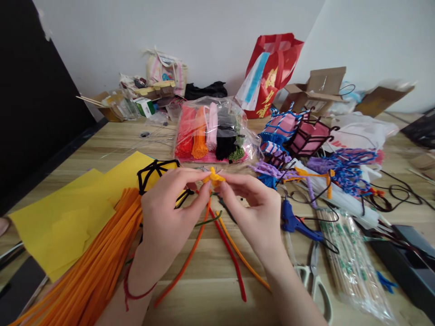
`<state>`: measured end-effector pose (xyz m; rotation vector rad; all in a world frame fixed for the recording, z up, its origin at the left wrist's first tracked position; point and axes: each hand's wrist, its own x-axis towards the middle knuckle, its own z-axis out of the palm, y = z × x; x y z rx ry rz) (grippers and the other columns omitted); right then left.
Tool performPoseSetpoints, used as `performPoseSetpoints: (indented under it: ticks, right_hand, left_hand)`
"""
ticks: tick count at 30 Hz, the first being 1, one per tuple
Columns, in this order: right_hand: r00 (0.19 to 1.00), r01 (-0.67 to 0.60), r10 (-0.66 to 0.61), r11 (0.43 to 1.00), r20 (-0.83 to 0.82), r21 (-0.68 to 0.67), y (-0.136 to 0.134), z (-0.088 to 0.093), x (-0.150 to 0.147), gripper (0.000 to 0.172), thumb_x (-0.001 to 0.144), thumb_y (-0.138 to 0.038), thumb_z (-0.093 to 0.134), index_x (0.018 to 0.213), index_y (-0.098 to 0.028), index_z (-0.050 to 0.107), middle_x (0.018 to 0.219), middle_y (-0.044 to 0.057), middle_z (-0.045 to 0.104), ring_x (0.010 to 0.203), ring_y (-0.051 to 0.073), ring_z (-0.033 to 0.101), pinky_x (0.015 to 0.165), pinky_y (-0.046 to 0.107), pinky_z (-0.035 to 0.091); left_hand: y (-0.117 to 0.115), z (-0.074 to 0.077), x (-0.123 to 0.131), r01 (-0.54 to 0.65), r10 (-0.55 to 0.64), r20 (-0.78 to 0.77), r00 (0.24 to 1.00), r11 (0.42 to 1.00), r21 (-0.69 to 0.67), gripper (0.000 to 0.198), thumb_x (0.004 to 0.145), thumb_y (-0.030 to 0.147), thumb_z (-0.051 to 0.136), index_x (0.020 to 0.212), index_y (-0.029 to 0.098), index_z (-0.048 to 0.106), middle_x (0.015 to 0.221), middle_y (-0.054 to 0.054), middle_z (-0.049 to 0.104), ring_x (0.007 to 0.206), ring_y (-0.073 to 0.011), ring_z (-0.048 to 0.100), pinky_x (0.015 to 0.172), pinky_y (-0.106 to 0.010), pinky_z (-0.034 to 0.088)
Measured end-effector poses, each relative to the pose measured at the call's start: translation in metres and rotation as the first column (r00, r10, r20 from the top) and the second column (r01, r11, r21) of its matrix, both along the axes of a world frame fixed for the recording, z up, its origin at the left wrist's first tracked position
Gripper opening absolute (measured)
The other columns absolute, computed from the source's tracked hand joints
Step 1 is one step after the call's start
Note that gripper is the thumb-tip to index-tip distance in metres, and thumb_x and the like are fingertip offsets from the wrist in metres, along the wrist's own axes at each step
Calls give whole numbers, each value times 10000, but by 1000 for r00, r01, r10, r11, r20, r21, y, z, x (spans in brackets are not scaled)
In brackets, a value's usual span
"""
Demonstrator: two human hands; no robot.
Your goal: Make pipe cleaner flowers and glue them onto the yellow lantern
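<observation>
Gold characters mark the far red bag [272, 68], too small to read. My left hand [166, 213] and right hand [258, 213] both pinch a fuzzy yellow-orange twist [213, 176] above mid-worktop [210, 280].

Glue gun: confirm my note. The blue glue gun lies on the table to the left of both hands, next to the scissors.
Not left. In the head view the blue glue gun lies on the table to the right of the left hand and right hand, next to the scissors.
</observation>
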<state>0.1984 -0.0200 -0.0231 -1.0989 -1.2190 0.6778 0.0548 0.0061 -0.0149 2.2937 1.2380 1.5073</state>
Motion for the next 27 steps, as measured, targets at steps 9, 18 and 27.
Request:
performPoseSetpoints:
  ticks: [9, 18, 27]
  right_hand:
    - [957, 52, -96, 985, 274, 163, 0, 3, 3, 102, 860, -157, 642, 862, -219, 724, 802, 18, 777, 663, 151, 705, 642, 261, 594]
    - [915, 30, -124, 970, 384, 242, 4, -6, 3, 111, 902, -125, 604, 861, -210, 662, 792, 32, 731, 665, 145, 657, 639, 259, 556]
    - [931, 0, -43, 993, 362, 116, 8, -5, 6, 74, 879, -168, 613, 858, -186, 681, 756, 33, 732, 637, 145, 661, 633, 256, 541]
  left_hand:
    - [0, 4, 1, 25, -20, -99, 995, 999, 41, 143, 919, 157, 623, 1032, 244, 612, 974, 6, 732, 911, -156, 686, 858, -295, 540]
    - [1, -5, 7, -1, 12, -95, 995, 994, 112, 96, 901, 122, 609, 928, 209, 579, 881, -8, 710, 822, -153, 671, 801, -289, 542]
    - [4, -5, 7, 39, -38, -56, 998, 999, 8, 98, 913, 124, 583, 965, 206, 594, 910, -15, 712, 862, -158, 673, 806, -273, 521]
